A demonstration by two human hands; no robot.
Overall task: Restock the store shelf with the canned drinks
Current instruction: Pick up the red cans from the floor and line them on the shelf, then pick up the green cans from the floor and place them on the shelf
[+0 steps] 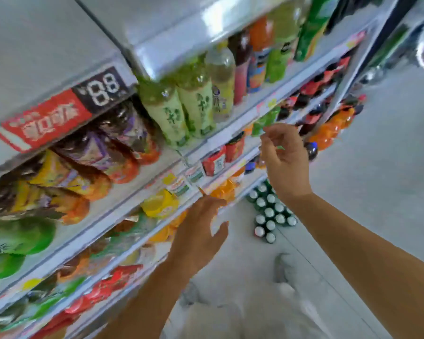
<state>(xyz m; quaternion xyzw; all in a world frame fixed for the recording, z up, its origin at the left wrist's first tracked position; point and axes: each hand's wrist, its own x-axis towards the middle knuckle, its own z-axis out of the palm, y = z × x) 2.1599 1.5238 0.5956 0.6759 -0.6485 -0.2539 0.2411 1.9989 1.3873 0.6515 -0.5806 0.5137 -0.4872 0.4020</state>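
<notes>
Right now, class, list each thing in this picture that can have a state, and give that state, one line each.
left hand: open, fingers relaxed, holding nothing.
right hand: raised, fingers loosely curled; whether it holds anything is unclear.
floor cans: upright, clustered, not yet shelved.
shelved green cans: upright, blurred.
tea bottles: upright, in a row.
snack bags: lying stacked.
</notes>
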